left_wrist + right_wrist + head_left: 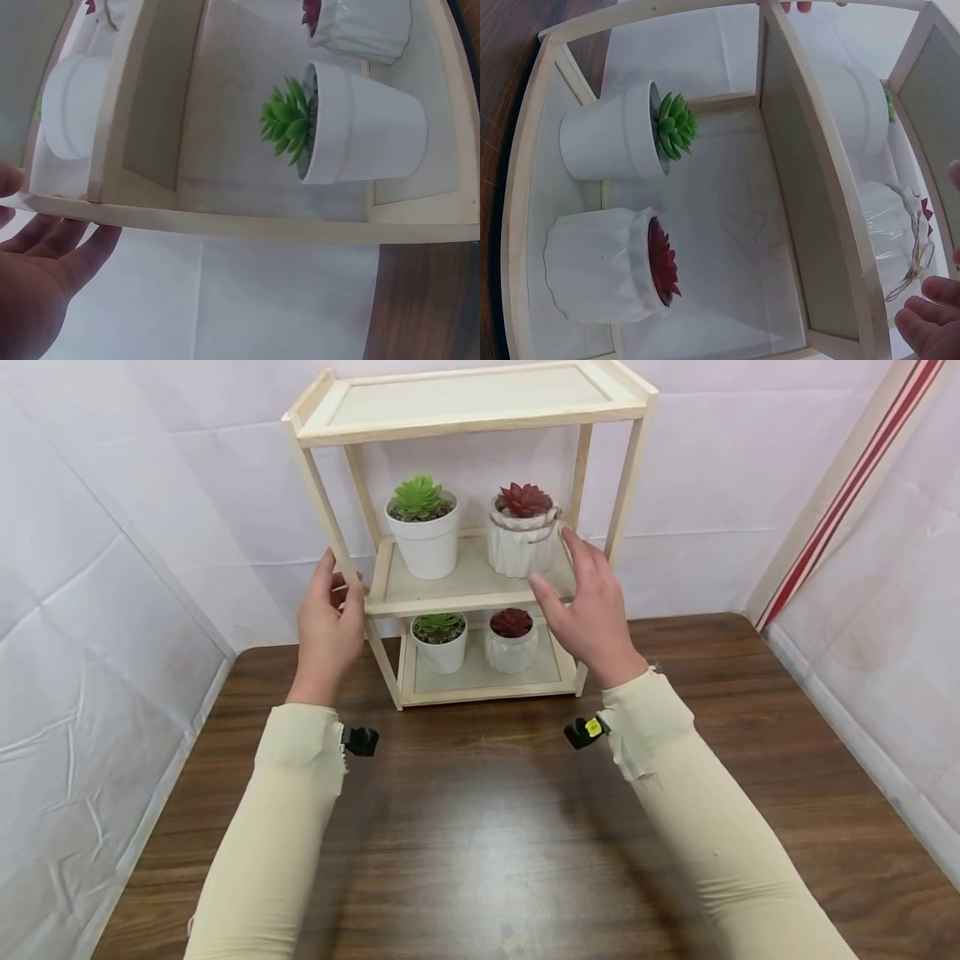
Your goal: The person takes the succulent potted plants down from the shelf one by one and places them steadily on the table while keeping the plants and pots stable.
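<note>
A pale wooden shelf rack [472, 431] holds white pots on its two lower tiers. My left hand [328, 631] grips the rack's left front post at middle-tier height, thumb and fingers on either side of it. My right hand [596, 622] is spread at the right side of the middle tier, fingers by a ribbed white pot with a red succulent [521, 539]. In the right wrist view, its fingertips [922, 315] are close to that pot's twine [919, 262]. A smooth white pot with a green succulent [425, 539] stands left of it.
On the bottom tier are another green succulent pot [441, 647] and another red succulent pot [512, 647]. The rack stands at the back of a dark wooden table [480, 827]. White cloth walls [750, 468] surround it, with a red-striped strip [847, 502] at right.
</note>
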Tool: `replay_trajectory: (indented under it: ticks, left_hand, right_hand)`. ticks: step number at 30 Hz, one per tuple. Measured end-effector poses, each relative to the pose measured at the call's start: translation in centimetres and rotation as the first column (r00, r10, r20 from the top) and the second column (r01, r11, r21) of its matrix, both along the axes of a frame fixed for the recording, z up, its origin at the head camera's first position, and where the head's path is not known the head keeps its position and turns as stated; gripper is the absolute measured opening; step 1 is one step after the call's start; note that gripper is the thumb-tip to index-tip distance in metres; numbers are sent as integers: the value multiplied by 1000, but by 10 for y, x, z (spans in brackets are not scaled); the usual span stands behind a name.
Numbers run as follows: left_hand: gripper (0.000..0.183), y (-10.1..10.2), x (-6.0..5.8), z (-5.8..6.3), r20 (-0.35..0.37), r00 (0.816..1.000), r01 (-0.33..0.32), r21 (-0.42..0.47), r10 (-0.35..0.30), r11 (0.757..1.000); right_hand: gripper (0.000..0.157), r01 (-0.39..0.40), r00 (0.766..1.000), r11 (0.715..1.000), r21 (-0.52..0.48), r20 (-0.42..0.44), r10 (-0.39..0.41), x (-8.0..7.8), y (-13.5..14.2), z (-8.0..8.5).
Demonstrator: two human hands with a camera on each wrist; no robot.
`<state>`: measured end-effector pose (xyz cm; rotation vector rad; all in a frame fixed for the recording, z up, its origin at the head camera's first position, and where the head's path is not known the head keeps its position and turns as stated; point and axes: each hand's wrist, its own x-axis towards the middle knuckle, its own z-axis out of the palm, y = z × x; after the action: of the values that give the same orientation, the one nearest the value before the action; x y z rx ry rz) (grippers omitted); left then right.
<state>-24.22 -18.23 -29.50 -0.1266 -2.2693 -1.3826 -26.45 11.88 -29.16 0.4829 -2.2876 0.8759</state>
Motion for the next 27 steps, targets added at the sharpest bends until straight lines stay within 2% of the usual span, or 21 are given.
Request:
replay_trajectory:
  ticks: [5, 12, 22, 27]
  left_hand:
    - [53, 2, -2, 8, -6, 999, -43, -60, 43, 997]
    - [65, 6, -5, 11, -150, 984, -121, -173, 95, 977]
    - [65, 4, -8, 8, -211, 972, -149, -240, 98, 959]
    - [64, 4, -7, 7, -231, 968, -150, -237, 94, 960]
  right_hand:
    - [67, -1, 1000, 1000, -2, 18, 1, -3, -3, 3]
    - [67, 4, 1000, 1000, 3, 29, -4, -5, -6, 5]
    - [67, 28, 997, 1000, 14, 66, -29, -8, -8, 10]
    - [68, 25, 998, 999, 22, 59, -26, -12, -9, 12]
